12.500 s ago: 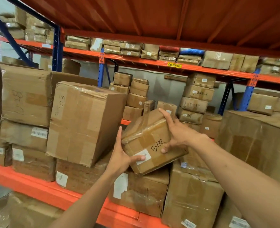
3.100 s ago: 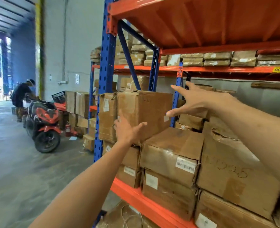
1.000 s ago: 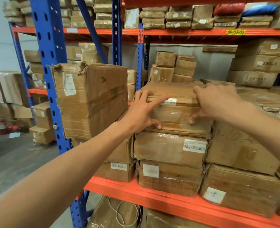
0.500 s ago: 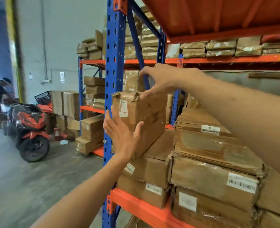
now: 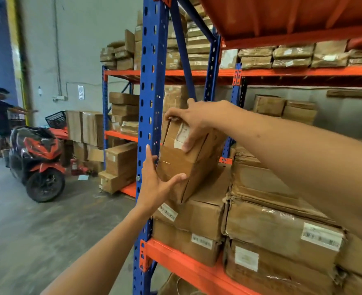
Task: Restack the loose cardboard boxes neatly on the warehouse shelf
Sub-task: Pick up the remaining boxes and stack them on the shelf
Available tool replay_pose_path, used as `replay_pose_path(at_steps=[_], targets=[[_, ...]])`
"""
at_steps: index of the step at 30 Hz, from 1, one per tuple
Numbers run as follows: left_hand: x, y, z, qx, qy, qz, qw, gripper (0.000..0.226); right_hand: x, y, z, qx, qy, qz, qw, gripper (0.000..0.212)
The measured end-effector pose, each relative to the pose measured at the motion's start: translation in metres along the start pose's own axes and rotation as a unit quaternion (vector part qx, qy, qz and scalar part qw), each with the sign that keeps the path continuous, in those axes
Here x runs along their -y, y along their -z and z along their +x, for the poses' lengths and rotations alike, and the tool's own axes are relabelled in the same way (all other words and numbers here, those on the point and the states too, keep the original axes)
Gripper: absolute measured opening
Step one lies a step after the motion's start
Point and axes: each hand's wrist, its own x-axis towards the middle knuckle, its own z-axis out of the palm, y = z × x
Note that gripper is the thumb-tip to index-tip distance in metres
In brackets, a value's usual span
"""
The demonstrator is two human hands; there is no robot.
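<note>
Head view: right hand [image 5: 197, 119] grips tilted creased cardboard box [image 5: 177, 162]; left hand [image 5: 154, 186], flat-fingered, seemingly braces it.

Red-black scooter [image 5: 37, 158] standing parked on concrete floor [image 5: 37, 231]; person [image 5: 0, 118] standing behind it, arm stretching out; fire extinguisher [image 5: 74, 165] sitting near scooter; black basket [image 5: 55, 119] showing beyond.

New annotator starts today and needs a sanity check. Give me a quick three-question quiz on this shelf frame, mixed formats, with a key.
1. True or false: the tilted box lies flat on the stack.
2. The right grip holds the box at: A its top edge; B its underside; C nowhere.
3. Fill in: the left grip presses the box's lower corner beside the blue ___.
Key: 1 false; 2 A; 3 upright.
</note>
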Motion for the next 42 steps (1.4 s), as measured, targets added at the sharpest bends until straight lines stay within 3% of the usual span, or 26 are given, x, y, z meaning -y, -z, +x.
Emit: replay_pose_path(at_steps=[4, 9, 13, 18, 26, 31, 34, 37, 40, 42], targets=[[0.018, 0.008, 0.003, 0.108, 0.074, -0.046, 0.99, 0.098, -0.014, -0.005, -0.026, 0.042, -0.07, 0.032, 0.996, 0.135], [-0.005, 0.012, 0.024, 0.141, 0.103, -0.077, 0.982, 0.08, -0.02, -0.023, -0.044, -0.057, -0.076, 0.103, 0.99, 0.114], [-0.048, 0.041, 0.057, 0.17, 0.034, 0.074, 0.982, 0.074, -0.03, -0.042, -0.066, -0.15, -0.114, 0.174, 0.967, 0.093], [-0.084, 0.059, 0.087, 0.183, -0.023, 0.291, 0.939, 0.085, -0.025, -0.05, -0.073, -0.203, -0.159, 0.193, 0.947, 0.092], [-0.091, 0.065, 0.097, 0.223, -0.055, 0.445, 0.865, 0.104, 0.008, -0.058, -0.075, -0.222, -0.205, 0.172, 0.938, 0.095], [-0.097, 0.066, 0.101, 0.226, -0.087, 0.475, 0.846, 0.092, 0.014, -0.05, -0.076, -0.226, -0.247, 0.221, 0.916, 0.102], [-0.094, 0.059, 0.084, 0.229, -0.125, 0.555, 0.79, 0.072, 0.036, -0.09, -0.096, -0.255, -0.254, 0.247, 0.9, 0.087], [-0.075, 0.047, 0.065, 0.209, -0.191, 0.612, 0.739, 0.052, 0.054, -0.14, -0.113, -0.182, -0.269, 0.287, 0.901, 0.074], [-0.07, 0.031, 0.061, 0.196, -0.188, 0.615, 0.74, 0.042, 0.038, -0.135, -0.103, -0.122, -0.271, 0.255, 0.92, 0.061], [-0.077, 0.029, 0.073, 0.234, -0.184, 0.629, 0.719, 0.039, 0.027, -0.115, -0.091, -0.063, -0.246, 0.187, 0.949, 0.052]])
